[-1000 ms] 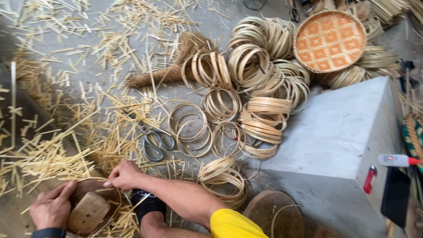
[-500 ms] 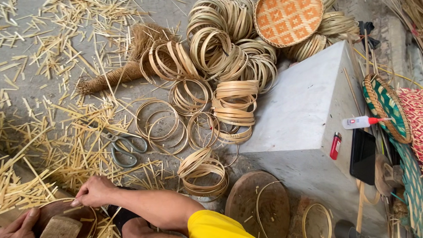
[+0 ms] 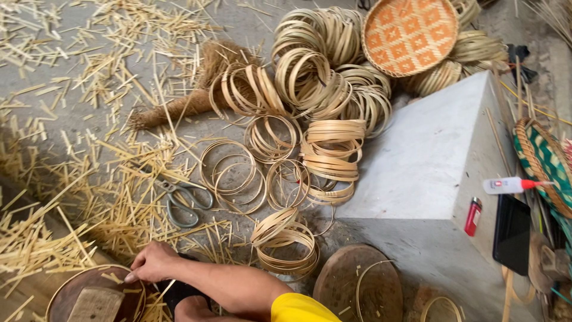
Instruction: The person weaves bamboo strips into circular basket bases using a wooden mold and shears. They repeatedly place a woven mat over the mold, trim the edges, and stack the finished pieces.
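My right hand (image 3: 152, 262) reaches in from the bottom edge, its arm ending in a yellow sleeve (image 3: 301, 310). The fingers pinch the rim of a thin bamboo hoop (image 3: 59, 285) that wraps a round wooden form (image 3: 116, 285) at the bottom left. A squared wooden block (image 3: 95, 304) lies on top of that form. My left hand is out of the frame. Grey scissors (image 3: 182, 200) lie on the floor just above the right hand, among bamboo offcuts.
Stacks of bamboo hoops (image 3: 325, 89) cover the middle of the floor, with loose rings (image 3: 232, 173) nearer me. A straw brush (image 3: 190, 95), an orange woven tray (image 3: 411, 36), a grey concrete block (image 3: 435, 155), a red lighter (image 3: 472, 216), a glue bottle (image 3: 503, 185) and a round wooden disc (image 3: 357, 286) surround them.
The view has shifted so the floor scene slid left and down. My left hand, earlier at the wooden form's left edge, has dropped out of frame. The right hand stays on the rim.
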